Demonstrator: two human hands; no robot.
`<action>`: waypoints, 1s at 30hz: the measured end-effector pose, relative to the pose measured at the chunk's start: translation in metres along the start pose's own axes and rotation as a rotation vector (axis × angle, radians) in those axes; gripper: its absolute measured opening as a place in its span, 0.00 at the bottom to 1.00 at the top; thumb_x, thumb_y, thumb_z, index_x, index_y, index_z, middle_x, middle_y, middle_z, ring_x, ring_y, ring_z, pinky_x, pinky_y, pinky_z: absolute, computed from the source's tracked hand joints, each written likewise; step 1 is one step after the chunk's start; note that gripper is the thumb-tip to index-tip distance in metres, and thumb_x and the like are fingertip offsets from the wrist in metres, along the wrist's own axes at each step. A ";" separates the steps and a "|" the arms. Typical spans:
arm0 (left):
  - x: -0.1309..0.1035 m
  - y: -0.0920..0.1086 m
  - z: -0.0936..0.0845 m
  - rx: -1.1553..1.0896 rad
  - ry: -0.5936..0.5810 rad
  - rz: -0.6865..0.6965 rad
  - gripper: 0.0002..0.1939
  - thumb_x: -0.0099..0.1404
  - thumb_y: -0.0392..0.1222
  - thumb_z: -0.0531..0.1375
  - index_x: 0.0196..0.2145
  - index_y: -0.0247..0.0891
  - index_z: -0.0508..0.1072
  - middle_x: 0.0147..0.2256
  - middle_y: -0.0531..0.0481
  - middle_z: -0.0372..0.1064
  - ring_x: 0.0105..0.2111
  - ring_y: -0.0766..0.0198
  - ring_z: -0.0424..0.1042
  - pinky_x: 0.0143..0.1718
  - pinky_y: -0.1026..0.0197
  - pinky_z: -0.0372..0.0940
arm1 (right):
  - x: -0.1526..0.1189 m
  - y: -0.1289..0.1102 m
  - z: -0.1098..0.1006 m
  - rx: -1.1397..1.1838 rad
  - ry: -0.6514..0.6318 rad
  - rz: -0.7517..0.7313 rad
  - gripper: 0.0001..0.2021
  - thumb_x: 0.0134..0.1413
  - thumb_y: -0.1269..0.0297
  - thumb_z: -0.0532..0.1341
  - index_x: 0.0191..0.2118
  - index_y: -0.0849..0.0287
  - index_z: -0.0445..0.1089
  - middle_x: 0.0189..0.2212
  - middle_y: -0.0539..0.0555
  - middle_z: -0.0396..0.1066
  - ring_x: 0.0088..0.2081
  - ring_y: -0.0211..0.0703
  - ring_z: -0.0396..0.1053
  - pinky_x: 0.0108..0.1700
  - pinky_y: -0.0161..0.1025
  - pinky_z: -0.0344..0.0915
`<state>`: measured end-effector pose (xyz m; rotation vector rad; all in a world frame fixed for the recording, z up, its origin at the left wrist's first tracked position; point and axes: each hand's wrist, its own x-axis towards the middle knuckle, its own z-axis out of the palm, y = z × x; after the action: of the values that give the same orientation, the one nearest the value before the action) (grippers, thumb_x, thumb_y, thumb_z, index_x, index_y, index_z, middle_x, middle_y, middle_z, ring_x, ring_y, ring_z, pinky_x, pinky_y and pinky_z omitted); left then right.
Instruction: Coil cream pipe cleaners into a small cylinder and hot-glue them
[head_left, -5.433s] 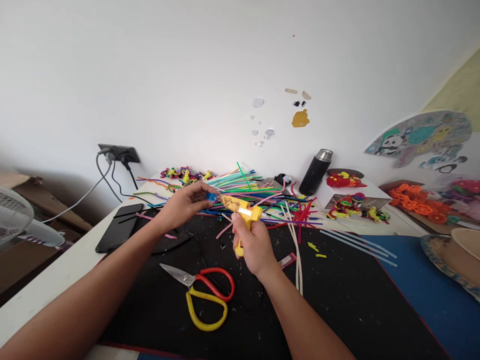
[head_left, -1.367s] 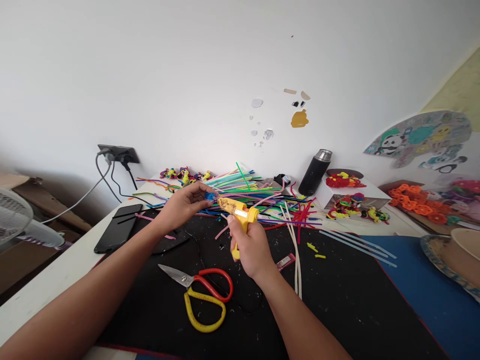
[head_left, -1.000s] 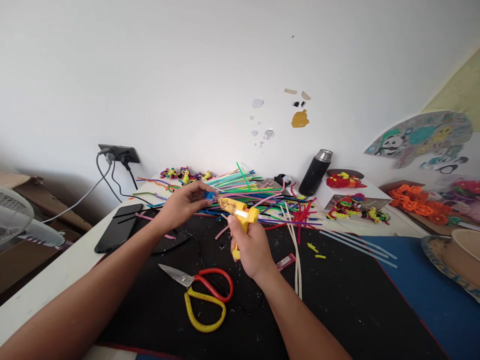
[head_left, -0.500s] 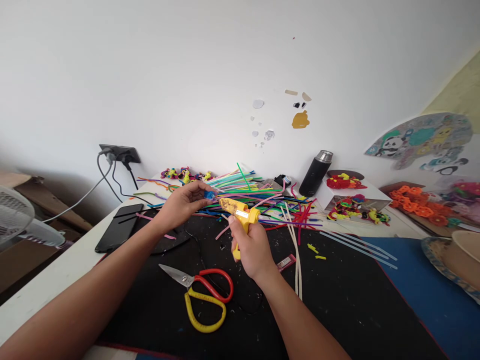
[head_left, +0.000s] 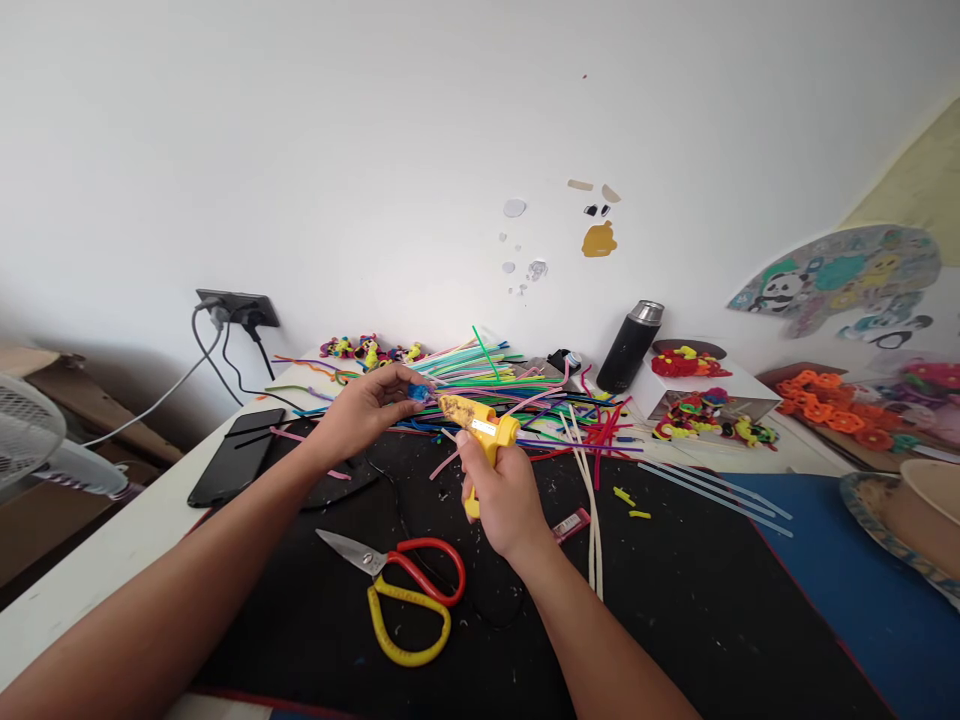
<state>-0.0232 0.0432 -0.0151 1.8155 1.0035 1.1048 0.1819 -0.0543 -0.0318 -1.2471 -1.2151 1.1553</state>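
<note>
Between its thumb and fingers, my left hand [head_left: 375, 408] pinches a small blue piece [head_left: 420, 393]. My right hand [head_left: 504, 490] is wrapped round the handle of a yellow glue gun [head_left: 480, 425], whose nozzle points left at the blue piece, very close to it. Whether nozzle and piece touch is too small to tell. Behind both hands lies a pile of coloured pipe cleaners [head_left: 465, 360]. Scissors [head_left: 386, 560] with one red and one yellow handle lie on the black mat [head_left: 675, 600] below my hands.
A phone [head_left: 236, 460] lies at the left, near a fan [head_left: 37, 430]. A black flask [head_left: 630, 348] stands behind on the right, beside a white box [head_left: 720, 405]. Pale glue sticks [head_left: 712, 497] and cream strips [head_left: 591, 510] lie right of my hands.
Both hands hold nearly the same pose. The whole view has shifted very slightly.
</note>
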 end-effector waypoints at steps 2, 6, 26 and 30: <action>0.000 -0.002 -0.001 -0.017 -0.001 -0.006 0.19 0.59 0.52 0.73 0.44 0.42 0.78 0.42 0.47 0.78 0.44 0.52 0.78 0.51 0.50 0.73 | 0.000 0.001 0.000 -0.011 0.004 0.001 0.25 0.59 0.39 0.60 0.23 0.54 0.63 0.12 0.46 0.60 0.15 0.38 0.62 0.19 0.33 0.60; 0.001 -0.003 -0.002 -0.018 -0.005 -0.004 0.19 0.60 0.52 0.72 0.45 0.42 0.77 0.43 0.46 0.78 0.45 0.51 0.78 0.52 0.48 0.72 | 0.001 0.002 0.000 -0.035 0.006 -0.002 0.25 0.60 0.40 0.60 0.23 0.54 0.64 0.12 0.46 0.60 0.15 0.38 0.62 0.19 0.33 0.60; 0.016 -0.010 -0.035 -0.418 0.483 -0.031 0.20 0.49 0.46 0.78 0.36 0.39 0.77 0.35 0.49 0.80 0.34 0.59 0.80 0.39 0.58 0.75 | 0.004 0.014 0.000 -0.542 -0.040 -0.153 0.20 0.65 0.47 0.59 0.29 0.57 0.74 0.21 0.52 0.71 0.24 0.45 0.70 0.29 0.38 0.59; 0.015 -0.002 -0.033 -0.435 0.422 -0.021 0.21 0.50 0.47 0.78 0.37 0.39 0.77 0.36 0.49 0.80 0.33 0.59 0.79 0.39 0.56 0.75 | 0.005 0.021 0.003 -0.756 -0.119 -0.156 0.18 0.66 0.49 0.59 0.40 0.58 0.79 0.29 0.56 0.78 0.31 0.49 0.75 0.32 0.39 0.60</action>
<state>-0.0492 0.0640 -0.0020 1.2489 0.9198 1.5932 0.1800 -0.0489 -0.0531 -1.5973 -1.9013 0.6662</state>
